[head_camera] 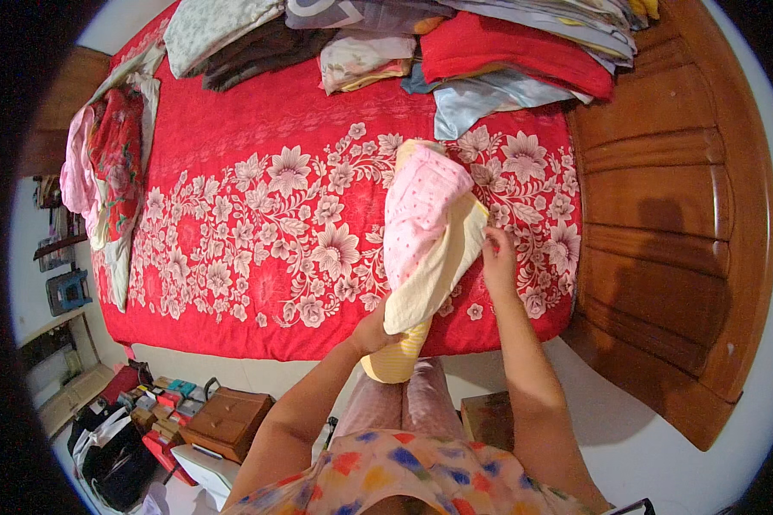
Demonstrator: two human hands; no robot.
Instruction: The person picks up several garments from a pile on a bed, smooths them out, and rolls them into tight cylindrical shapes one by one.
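A pale yellow cloth [435,270] lies at the near edge of the bed, partly over a pink cloth with small red marks [419,206]. My left hand [377,328] grips the yellow cloth's lower left end, its fingers partly hidden under the fabric. A yellow-and-white striped part [396,357] hangs over the bed's edge below that hand. At the cloth's right edge is my right hand [499,251], fingers curled; whether they pinch the edge cannot be told. Beneath everything spreads a red floral bedsheet [283,225].
Folded clothes [515,51] are piled along the bed's far side. Loose pink and red floral clothes [113,161] lie at the left. A wooden bed board [657,212] borders the right. Boxes and a brown case [225,421] stand on the floor at lower left.
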